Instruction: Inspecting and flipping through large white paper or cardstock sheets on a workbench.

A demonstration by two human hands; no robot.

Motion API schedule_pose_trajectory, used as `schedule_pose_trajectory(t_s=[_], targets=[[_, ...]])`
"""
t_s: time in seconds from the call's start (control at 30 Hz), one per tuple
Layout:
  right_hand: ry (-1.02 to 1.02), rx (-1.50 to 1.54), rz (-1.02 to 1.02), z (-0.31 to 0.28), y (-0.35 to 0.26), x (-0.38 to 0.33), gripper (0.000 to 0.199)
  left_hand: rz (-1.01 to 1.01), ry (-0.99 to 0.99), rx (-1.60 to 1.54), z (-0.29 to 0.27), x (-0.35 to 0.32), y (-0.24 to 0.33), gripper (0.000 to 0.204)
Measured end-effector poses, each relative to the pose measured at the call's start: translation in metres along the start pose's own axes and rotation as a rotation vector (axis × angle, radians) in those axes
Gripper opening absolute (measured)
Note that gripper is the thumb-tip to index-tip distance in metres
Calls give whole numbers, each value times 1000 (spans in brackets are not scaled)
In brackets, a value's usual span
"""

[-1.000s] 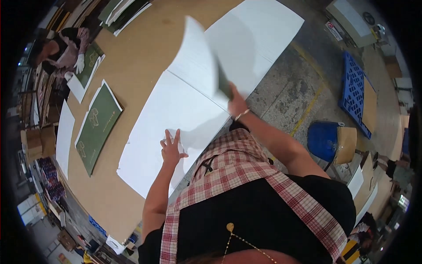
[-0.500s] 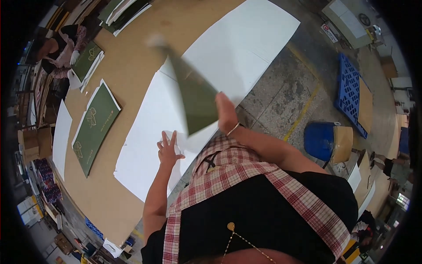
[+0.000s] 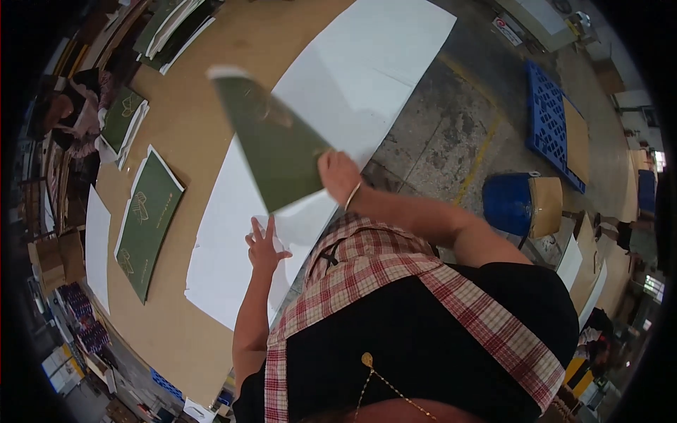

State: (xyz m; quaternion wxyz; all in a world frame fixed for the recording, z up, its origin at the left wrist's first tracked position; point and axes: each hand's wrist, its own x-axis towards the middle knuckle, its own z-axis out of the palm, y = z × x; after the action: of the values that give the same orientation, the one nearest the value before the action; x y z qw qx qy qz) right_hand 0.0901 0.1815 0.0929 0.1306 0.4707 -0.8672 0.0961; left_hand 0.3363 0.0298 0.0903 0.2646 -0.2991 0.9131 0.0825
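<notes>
Far left, a cardboard box [image 3: 49, 262] sits beyond the table's edge, and above it a co-worker [image 3: 81, 116] leans in, arms down by a green-and-white bundle [image 3: 121, 127]. Just below that lies a narrow white sheet [image 3: 99, 247], flat along the far side of the brown table [image 3: 173, 331]. Next in line comes a green sheet [image 3: 151, 218] with gold outline drawings, white showing along its edges, while up at the top rests a stack [image 3: 173, 32] of more green and white pieces. Now to the middle: a long white sheet [image 3: 218, 261] stretches slantwise along the near side, and here is the left hand [image 3: 263, 252], fingers spread wide, palm down on it, gripping nothing. Right beside those fingertips, the green panel [image 3: 278, 155] stands tilted above the white, its far corner blurred and its lower point close to the left hand; where it joins the long white sheet, one cannot tell. And there's the right hand [image 3: 340, 178], closed on the panel's right-hand edge, a pale wristband [image 3: 352, 197] behind it. Below both hands spreads a red-and-cream plaid apron [image 3: 352, 282]. Out right, across a worn grey floor [image 3: 430, 134] with a yellow line [image 3: 479, 169], stands a blue bin [image 3: 506, 204], a brown piece at its side, and farther over a blue pallet [image 3: 546, 120] leans at an angle.
</notes>
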Motion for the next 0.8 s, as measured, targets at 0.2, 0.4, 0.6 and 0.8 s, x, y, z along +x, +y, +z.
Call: schedule_pose_trajectory(t_s=[0.2,0.4,0.6,0.8], targets=[[-191,840,768,19,108,0,45,3,7,19,3,0,-3,128],[-280,1500,1360,66,162,3,50,9,16,-26,-4,-1,-5,128],[-291,1341,1436,75,161,-4,43,7,4,-33,-9,-6,2,128],[-407,1449,1362,73,170,-9,44,-7,-49,48,-9,-7,-1,124]])
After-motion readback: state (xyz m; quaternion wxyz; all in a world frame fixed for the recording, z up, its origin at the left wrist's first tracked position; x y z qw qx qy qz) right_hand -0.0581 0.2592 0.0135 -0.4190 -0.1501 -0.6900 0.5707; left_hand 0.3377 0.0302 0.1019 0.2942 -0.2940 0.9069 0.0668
